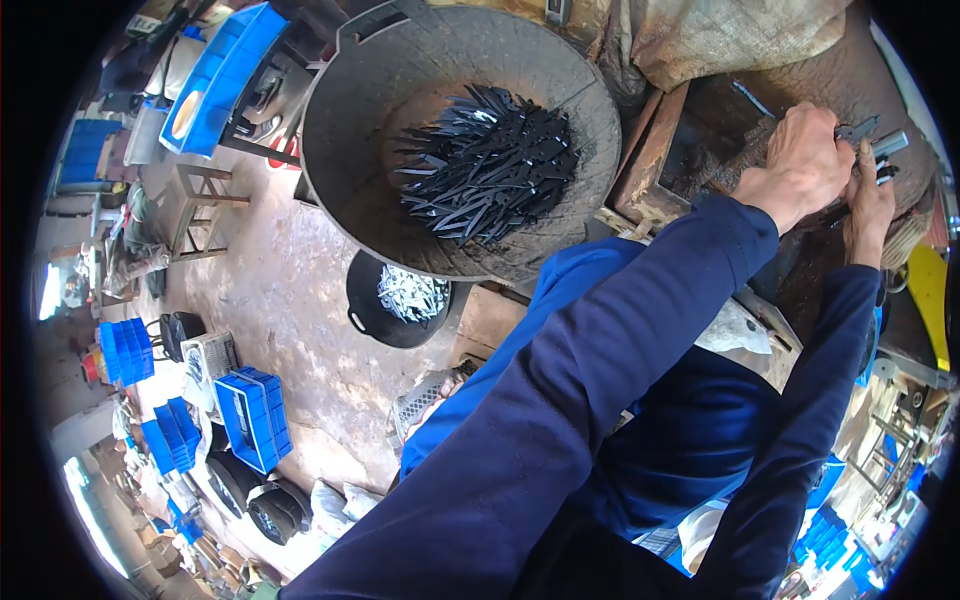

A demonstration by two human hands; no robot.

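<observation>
Both my hands are close together over a dirt-dark workbench (715, 130) at the upper right. My left hand (805, 165) is closed, its back toward me and its fingertips mostly hidden. Just past its knuckles sits a dark metal piece (858, 128). My right hand (872, 210) is bent upward with its fingers closed beside a shiny metal cylinder (890, 144). Whether either hand grips these metal parts is unclear. Left of the bench, a big dark basin (350, 150) holds a heap of thin, pointed black metal blades (490, 165).
A smaller black tub (365, 315) with shiny silver pieces (412, 295) stands on the floor below the basin. A wooden board (650, 150) edges the bench. Blue crates (252, 418) and a wooden stool (195, 210) are at the left. A dusty sack (735, 40) lies behind the bench.
</observation>
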